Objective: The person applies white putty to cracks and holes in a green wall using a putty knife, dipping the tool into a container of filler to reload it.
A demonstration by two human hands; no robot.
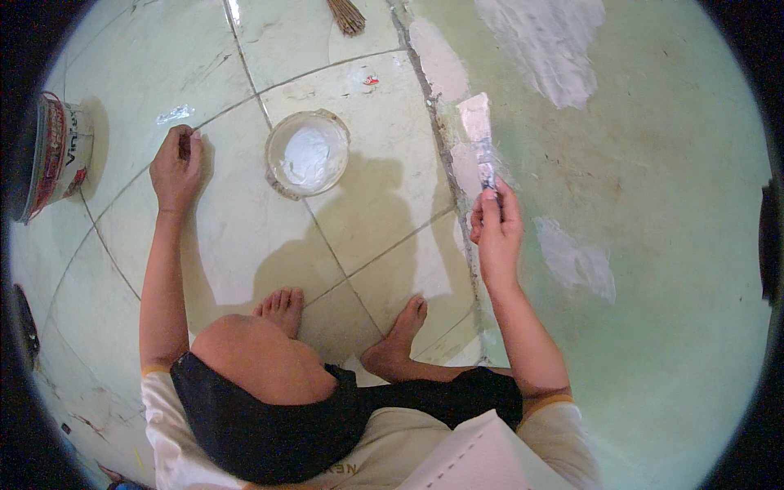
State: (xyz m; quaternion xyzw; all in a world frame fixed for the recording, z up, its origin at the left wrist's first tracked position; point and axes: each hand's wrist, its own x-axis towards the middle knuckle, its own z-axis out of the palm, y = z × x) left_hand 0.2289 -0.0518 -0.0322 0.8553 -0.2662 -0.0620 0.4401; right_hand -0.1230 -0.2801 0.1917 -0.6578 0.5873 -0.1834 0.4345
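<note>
- While the right hand (498, 233) grips the short handle of a scraper (475, 121) between thumb and fingers, its blade points away from the person, beyond the fingertips.
- Pale paste coats the blade, which is beside the foot of the wall; whether it touches the wall cannot be told.
- Well to the other side, the left hand (175, 171) is down near the floor with its fingers curled inward; whether anything is inside them cannot be told.
- Between the two hands, nearer the left one, a round bowl (335, 135) rests on the floor, with white paste (306, 159) in it.
- Just left of the right hand, the base of the green wall (678, 196) meets the tiled floor (322, 80) along a rough, dark line.
- White patches (576, 257) mark the wall to the right of the right hand, ahead of it and beside the blade.
- Farther left than the left hand is a red and white bucket (72, 155).
- Ahead of both hands, beyond the bowl, lie a small red scrap (371, 80) and the bristles of a broom (347, 16).
- Behind the hands, nearer the body, are two bare feet (283, 309).
</note>
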